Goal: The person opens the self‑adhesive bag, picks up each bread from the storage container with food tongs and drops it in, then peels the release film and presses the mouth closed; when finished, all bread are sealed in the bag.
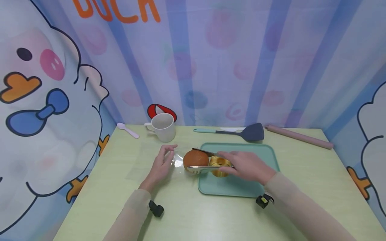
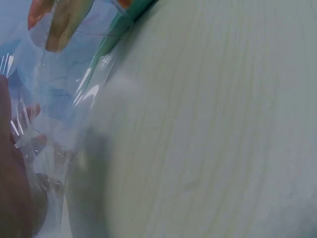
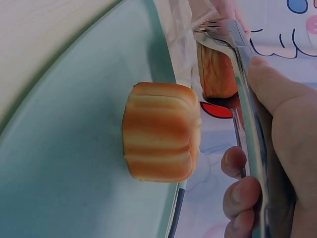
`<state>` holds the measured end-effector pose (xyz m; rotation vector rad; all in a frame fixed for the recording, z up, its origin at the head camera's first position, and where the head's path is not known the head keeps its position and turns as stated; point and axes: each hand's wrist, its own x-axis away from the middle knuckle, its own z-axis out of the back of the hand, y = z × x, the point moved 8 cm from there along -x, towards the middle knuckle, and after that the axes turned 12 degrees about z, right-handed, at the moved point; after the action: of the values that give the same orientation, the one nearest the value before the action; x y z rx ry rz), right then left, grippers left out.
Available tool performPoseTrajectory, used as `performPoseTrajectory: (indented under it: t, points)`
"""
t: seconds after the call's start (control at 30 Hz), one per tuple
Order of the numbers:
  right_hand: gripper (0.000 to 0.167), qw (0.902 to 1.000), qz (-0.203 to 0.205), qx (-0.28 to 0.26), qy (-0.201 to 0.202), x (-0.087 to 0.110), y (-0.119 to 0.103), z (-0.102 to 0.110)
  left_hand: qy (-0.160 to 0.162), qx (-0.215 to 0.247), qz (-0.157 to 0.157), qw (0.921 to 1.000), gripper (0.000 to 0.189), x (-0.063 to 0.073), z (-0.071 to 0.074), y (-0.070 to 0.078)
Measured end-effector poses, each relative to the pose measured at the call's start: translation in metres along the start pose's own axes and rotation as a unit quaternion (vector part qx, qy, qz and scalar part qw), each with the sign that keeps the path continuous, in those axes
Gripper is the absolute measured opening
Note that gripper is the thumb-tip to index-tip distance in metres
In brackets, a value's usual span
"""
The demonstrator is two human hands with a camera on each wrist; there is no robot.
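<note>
Head view, nearest: the left hand [image 1: 160, 166] pinches a clear bag [image 1: 178, 162]; the right hand [image 1: 248, 165] grasps metal tongs [image 3: 255, 148], bun [image 1: 194, 158] between their tips above the tray's [image 1: 208, 190] left edge. Bun, I judge, light, soft, dentable; grip lightly across its middle. Beyond, a mug [image 1: 165, 129].

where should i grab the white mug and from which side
Probably by its handle, coming from the left: the white mug stands upright, and the handle sticks out to that side. The left hand is nearer to it than the right hand, which holds the tongs.
</note>
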<state>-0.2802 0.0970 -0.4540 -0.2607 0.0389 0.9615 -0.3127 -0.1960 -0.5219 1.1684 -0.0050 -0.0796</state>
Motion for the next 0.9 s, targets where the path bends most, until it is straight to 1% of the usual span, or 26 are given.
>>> performPoseTrajectory:
  t: [0.13,0.3,0.43,0.53,0.67,0.77,0.9]
  points:
    - [0.062,0.9999,-0.001,0.003,-0.014,-0.007,-0.001,-0.004,-0.001,-0.004,-0.003,1.0,0.024,0.0,-0.001,0.001]
    - [0.061,0.9993,-0.013,-0.01,-0.035,-0.016,-0.003,-0.009,-0.017,-0.014,-0.007,0.9997,0.031,0.001,-0.004,0.004]
    - [0.062,0.9989,-0.017,-0.014,-0.042,-0.025,-0.006,-0.01,-0.025,-0.034,-0.021,0.9989,0.03,0.002,-0.006,0.008]
    - [0.065,0.9991,-0.002,0.001,-0.043,-0.031,-0.011,-0.01,-0.026,-0.047,-0.036,0.9979,0.025,0.003,-0.008,0.011]
    - [0.067,0.9981,0.019,0.033,-0.048,-0.037,-0.014,-0.011,-0.025,-0.055,-0.038,0.9974,0.019,0.003,-0.007,0.012]
    - [0.067,0.998,0.006,0.034,-0.053,-0.038,-0.01,-0.013,-0.026,-0.057,-0.037,0.9973,0.022,0.004,-0.007,0.014]
    - [0.066,0.9981,-0.027,0.005,-0.055,-0.037,-0.004,-0.014,-0.023,-0.068,-0.043,0.9965,0.029,0.005,-0.007,0.017]
